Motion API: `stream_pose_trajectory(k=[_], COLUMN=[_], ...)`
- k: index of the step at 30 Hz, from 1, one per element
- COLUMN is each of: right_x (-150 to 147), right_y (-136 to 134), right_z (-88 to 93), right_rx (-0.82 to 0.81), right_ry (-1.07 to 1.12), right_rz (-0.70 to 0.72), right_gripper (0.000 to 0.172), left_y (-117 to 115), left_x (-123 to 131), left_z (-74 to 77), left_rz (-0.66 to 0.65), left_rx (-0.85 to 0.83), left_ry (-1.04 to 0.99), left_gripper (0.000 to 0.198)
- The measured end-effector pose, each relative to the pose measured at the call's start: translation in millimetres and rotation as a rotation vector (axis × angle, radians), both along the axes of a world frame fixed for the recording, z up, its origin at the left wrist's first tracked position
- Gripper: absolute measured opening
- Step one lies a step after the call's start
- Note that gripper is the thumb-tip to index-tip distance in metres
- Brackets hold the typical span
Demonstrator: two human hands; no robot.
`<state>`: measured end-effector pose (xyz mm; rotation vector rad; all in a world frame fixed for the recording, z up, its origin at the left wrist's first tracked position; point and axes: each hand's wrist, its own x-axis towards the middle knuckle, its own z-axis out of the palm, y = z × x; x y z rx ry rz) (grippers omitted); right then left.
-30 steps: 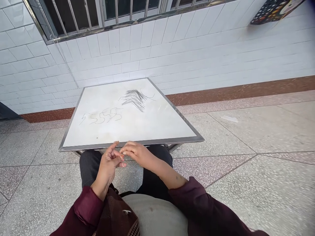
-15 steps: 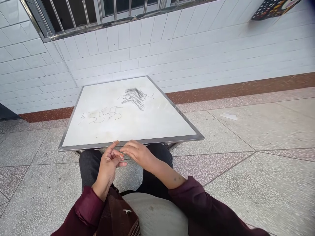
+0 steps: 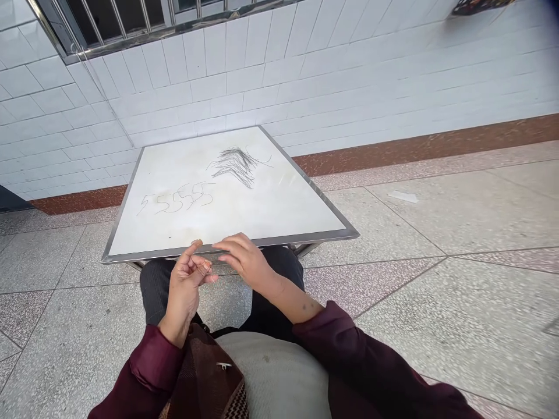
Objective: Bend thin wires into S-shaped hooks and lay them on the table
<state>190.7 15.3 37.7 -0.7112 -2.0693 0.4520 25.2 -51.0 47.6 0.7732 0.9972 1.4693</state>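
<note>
My left hand [image 3: 186, 279] is raised over my lap, just before the near edge of the whiteboard-like tabletop [image 3: 174, 230]. Its thumb and a finger pinch a tiny orange thing [image 3: 207, 265], too small to name; a fine pale strand seems to hang below it. The left index finger points up. My right hand [image 3: 244, 259] is beside it at the table edge, back upward, fingers stretched toward the left hand with a small gap between the tips. Nothing can be made out in it. The two hands are apart.
Dark scribbled lines [image 3: 236, 166] and a row of handwritten fives [image 3: 179, 199] mark the tabletop. Behind stands a white tiled wall [image 3: 209, 87] with a barred window [image 3: 126, 20]. A white scrap [image 3: 403, 196] lies on the speckled floor [image 3: 419, 227] at right.
My right hand has drawn away from the left fingertips, where the two were together before. My left hand still pinches the orange thing. The whole view has shifted slightly.
</note>
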Motion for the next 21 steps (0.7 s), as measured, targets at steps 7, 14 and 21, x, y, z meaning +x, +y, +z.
stream_pose_trajectory(k=[7, 14, 21], right_x=[4.1, -17.7, -19.1], right_y=[-12.7, -29.7, -32.4], right_z=[11.4, 8.5, 8.2], right_rx=[-0.380, -0.146, -0.059], right_ry=[-0.048, -0.160, -0.117], right_rz=[0.163, 0.132, 0.107], right_gripper=[0.017, 0.005, 0.011], left_y=[3.5, 2.2, -1.6], left_x=[-10.1, -8.1, -3.6], left_z=[10.9, 10.8, 4.5], left_rz=[0.176, 0.177, 0.139], left_rx=[0.075, 0.070, 0.119], left_ry=[-0.001, 0.048, 0.104], left_gripper=[0.049, 0.049, 0.045])
